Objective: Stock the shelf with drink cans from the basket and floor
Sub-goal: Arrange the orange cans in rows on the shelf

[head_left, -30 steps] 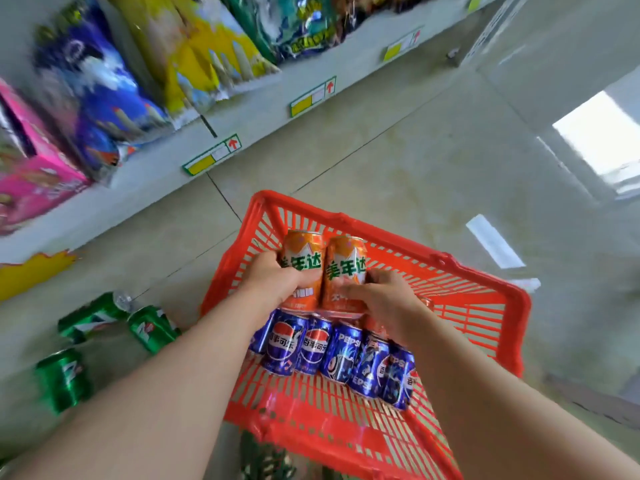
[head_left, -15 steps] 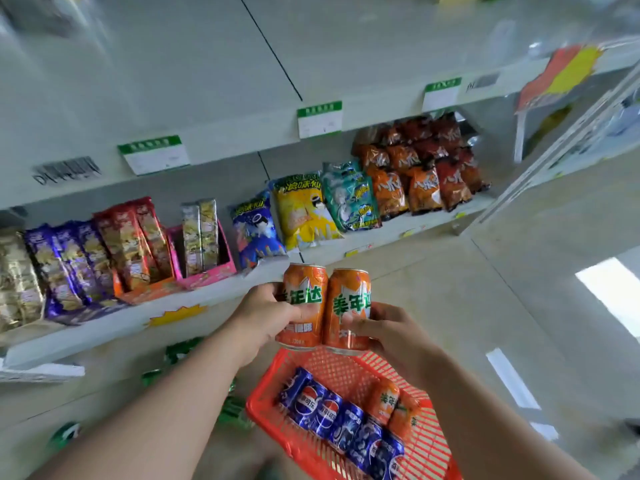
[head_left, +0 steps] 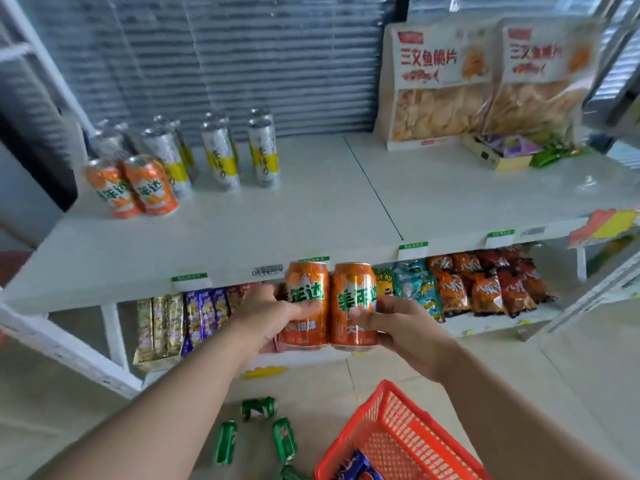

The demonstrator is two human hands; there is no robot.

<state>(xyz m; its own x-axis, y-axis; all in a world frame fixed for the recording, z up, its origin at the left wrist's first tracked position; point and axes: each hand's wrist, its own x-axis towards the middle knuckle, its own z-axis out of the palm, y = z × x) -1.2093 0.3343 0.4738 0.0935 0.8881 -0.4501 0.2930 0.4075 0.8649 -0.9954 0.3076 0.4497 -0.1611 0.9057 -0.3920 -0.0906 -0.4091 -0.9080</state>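
Both hands — left hand (head_left: 273,317), right hand (head_left: 405,332) — each grip one upright orange can (head_left: 306,306), side by side.

Cans you hold (head_left: 329,306): orange, green lettering edged white
Cans on your shelf, left (head_left: 133,187): same orange and green
Tall cans (head_left: 221,155): silver with a yellow band
Shelf (head_left: 311,209): plain white
Basket (head_left: 394,434): red-orange mesh
Floor cans (head_left: 258,408): green
Chip bags (head_left: 440,84): white, red lettering

The white top shelf (head_left: 311,216) carries two orange cans (head_left: 133,187), tall silver-and-yellow cans (head_left: 221,150) and two chip bags (head_left: 485,81). Green cans (head_left: 258,408) lie on the tiled floor (head_left: 52,403) beside the red basket (head_left: 391,431).
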